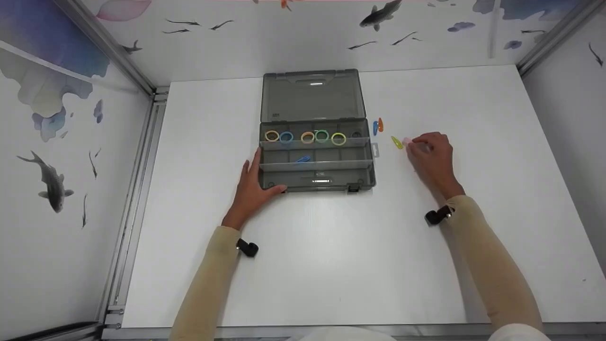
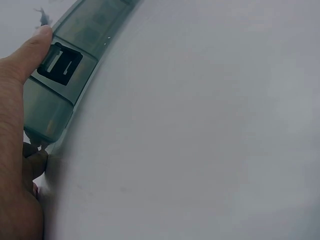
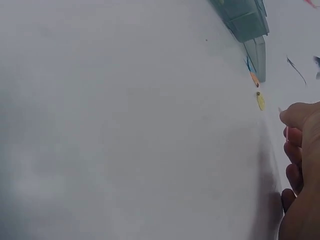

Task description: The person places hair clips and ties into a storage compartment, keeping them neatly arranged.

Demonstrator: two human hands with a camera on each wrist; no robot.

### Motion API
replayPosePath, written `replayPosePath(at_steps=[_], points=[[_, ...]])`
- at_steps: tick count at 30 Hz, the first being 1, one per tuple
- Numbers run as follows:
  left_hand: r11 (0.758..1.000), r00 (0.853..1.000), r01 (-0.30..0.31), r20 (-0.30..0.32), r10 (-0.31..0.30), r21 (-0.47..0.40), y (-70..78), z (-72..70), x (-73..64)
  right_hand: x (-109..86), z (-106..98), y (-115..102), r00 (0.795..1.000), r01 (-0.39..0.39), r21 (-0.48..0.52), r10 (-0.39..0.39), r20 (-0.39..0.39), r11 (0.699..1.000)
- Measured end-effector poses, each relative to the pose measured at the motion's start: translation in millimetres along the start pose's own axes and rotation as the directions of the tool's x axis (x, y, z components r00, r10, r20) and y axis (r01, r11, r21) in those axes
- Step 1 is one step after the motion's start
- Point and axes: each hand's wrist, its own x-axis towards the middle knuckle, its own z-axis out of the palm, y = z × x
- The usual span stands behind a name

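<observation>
A grey see-through compartment box [image 1: 293,179] lies on the table with its lid [image 1: 312,97] folded back. My left hand [image 1: 248,194] holds its near left corner, thumb on the front wall and fingers along the left side. To the right of the box, my right hand [image 1: 434,158] pinches a pink hair clip [image 1: 406,141] between thumb and fingertips. Close by lies a yellow-green hair clip [image 1: 396,142]. Farther back are a blue clip [image 1: 375,127] and an orange clip [image 1: 380,124], side by side. Blue clips [image 1: 303,159] sit in the box's middle row.
Several coloured rings, among them a yellow ring [image 1: 338,139], stand in the box's back row. The white table [image 1: 303,265] is bordered by printed panels at the back and sides, with a metal frame [image 1: 137,189] on the left.
</observation>
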Motion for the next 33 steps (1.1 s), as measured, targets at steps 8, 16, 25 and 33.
replayPosePath(at_steps=[8, 16, 25, 33], points=[[1.000, 1.000, -0.008, -0.003, 0.008, 0.004, -1.2, 1.3, -0.7, 2.3, 9, -16, 0.986, 0.168, 0.065, -0.167, -0.012, 0.984], [1.000, 1.000, -0.001, 0.006, 0.001, -0.007, -0.6, 2.0, -1.2, -0.1, 18, -41, 0.966, 0.257, 0.120, -0.260, 0.006, 0.959], [1.000, 1.000, -0.007, -0.006, 0.007, -0.002, 0.3, 0.7, -0.2, -2.4, 29, -69, 0.942, 0.313, 0.135, -0.325, 0.085, 0.940], [1.000, 1.000, -0.018, -0.006, 0.018, 0.016, -0.4, 0.8, 0.2, -1.8, 46, -80, 0.889, 0.407, 0.178, -0.433, 0.148, 0.896]])
